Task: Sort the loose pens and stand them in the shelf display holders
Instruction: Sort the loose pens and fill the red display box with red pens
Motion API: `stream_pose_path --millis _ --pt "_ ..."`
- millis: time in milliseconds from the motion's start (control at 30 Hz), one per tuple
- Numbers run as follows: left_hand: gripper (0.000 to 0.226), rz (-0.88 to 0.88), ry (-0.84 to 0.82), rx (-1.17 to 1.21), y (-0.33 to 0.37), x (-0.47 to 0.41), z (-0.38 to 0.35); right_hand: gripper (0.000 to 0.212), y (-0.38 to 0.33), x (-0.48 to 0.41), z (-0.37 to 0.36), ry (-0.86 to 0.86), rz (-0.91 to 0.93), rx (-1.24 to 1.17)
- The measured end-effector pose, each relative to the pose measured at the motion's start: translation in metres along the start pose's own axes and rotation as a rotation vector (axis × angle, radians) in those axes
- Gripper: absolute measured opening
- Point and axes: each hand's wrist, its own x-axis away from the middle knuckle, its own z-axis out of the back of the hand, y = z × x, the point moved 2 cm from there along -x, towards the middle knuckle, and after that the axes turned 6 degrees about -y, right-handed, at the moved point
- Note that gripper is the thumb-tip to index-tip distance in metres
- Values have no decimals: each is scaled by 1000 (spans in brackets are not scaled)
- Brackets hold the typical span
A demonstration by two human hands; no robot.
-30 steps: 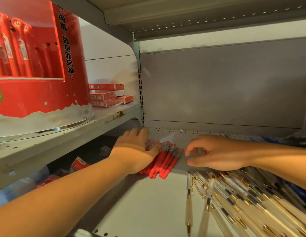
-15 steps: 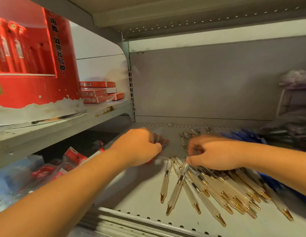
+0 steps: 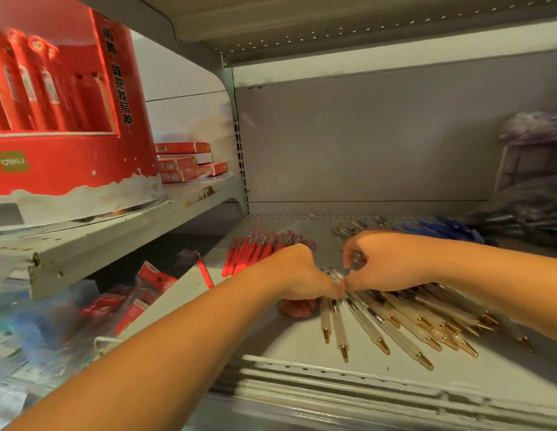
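Note:
Several clear pens with gold tips (image 3: 395,329) lie fanned on the grey shelf floor (image 3: 289,340), tips toward me. My left hand (image 3: 297,275) and my right hand (image 3: 390,262) meet over their far ends, thumbs touching, fingers curled round the ends of the bunch. A loose pile of red pens (image 3: 255,250) lies just behind and left of my left hand. Blue pens (image 3: 442,227) lie at the back, beyond my right forearm. The red round display holder (image 3: 68,126) with red pens standing in it is on the upper left shelf.
Flat red boxes (image 3: 183,163) are stacked behind the display holder. Packaged red items (image 3: 137,297) and blurred blue packs fill the lower left shelf. A pale wire rack (image 3: 519,160) and a dark heap stand at the far right. The shelf's ribbed front rail (image 3: 333,381) runs below the pens.
My left hand has left the red pens and come right to the clear pens, meeting my right hand. The red pile now shows uncovered. The view has pulled back.

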Motion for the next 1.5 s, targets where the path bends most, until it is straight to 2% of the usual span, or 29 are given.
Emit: stream_pose_path --millis 267,333,433,500,533,633,767,967,1067,1167,1500 --pt "29 -54 78 46 -5 -2 1 41 -12 -2 3 -97 -85 45" --pt "29 -62 226 -57 -17 -4 24 46 -15 -5 1 -64 -93 65" --pt "25 32 480 -334 -52 -1 74 40 -18 -10 -4 11 -65 80" --pt "16 151 525 -376 -79 3 97 31 -16 -12 -7 51 -36 68" --pt "12 205 521 -369 -91 4 103 26 -15 -14 -9 64 -23 56" --pt "17 314 467 -299 -116 2 107 16 -14 -18 -10 110 7 16" --pt "17 378 403 -86 -129 -7 103 16 -12 -22 -15 150 27 13" --pt "6 441 339 -62 -123 -18 102 16 -6 -22 -16 161 41 -37" --pt "14 392 401 -129 -113 -22 108 15 -4 -21 -18 152 34 -76" --pt "9 288 476 -218 -99 -27 110 16 -4 -19 -18 145 34 -97" --pt "22 143 476 -150 -88 -29 93 18 -6 -12 -14 121 45 -136"
